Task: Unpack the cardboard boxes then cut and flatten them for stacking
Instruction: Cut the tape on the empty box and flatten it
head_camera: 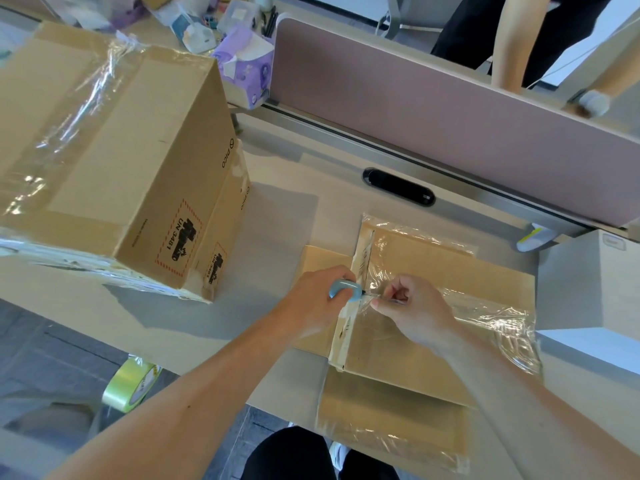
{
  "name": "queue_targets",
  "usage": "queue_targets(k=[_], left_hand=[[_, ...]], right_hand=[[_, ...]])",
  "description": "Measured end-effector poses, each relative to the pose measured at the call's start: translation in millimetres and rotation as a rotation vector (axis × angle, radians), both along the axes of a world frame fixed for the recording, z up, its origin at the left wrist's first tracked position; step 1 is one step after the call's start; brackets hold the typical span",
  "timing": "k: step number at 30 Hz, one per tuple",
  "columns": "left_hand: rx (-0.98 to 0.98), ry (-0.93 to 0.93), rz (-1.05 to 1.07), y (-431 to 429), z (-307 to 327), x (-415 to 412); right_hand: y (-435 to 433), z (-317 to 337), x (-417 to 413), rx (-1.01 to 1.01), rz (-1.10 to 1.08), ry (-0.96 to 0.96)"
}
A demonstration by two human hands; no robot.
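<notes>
Left hand [320, 301] grips a pale-blue-handled cutter [343, 289]; right hand [414, 308] pinches flimsy, clingy clear tape [491, 313] on the light, stiff flattened brown cardboard box [398, 386] beneath, probably best gripped at its edges.

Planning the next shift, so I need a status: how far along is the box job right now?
Done: one brown cardboard box lies flattened on the pale desk. In hand: the left hand holds a light-blue-handled cutter at its seam while the right hand pinches the clear plastic tape there. Left: two taped brown cardboard boxes stand stacked at left, not flattened.
</notes>
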State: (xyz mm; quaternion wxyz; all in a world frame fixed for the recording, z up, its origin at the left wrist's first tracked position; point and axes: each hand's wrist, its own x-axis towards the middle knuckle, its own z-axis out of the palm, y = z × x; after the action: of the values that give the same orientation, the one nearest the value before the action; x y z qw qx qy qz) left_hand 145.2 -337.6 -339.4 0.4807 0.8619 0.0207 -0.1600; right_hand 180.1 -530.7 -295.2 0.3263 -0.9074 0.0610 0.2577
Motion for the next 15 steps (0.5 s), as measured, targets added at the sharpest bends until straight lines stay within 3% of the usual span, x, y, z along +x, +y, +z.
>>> queue_targets(k=[6, 15], left_hand=[[-0.184, 0.090, 0.135, -8, 0, -12], [-0.144, -0.012, 0.238, -23, 0, -26]], right_hand=[[-2, -6, -1, 0.029, -0.046, -0.002], [-5, -7, 1, 0.049, -0.035, -0.013]])
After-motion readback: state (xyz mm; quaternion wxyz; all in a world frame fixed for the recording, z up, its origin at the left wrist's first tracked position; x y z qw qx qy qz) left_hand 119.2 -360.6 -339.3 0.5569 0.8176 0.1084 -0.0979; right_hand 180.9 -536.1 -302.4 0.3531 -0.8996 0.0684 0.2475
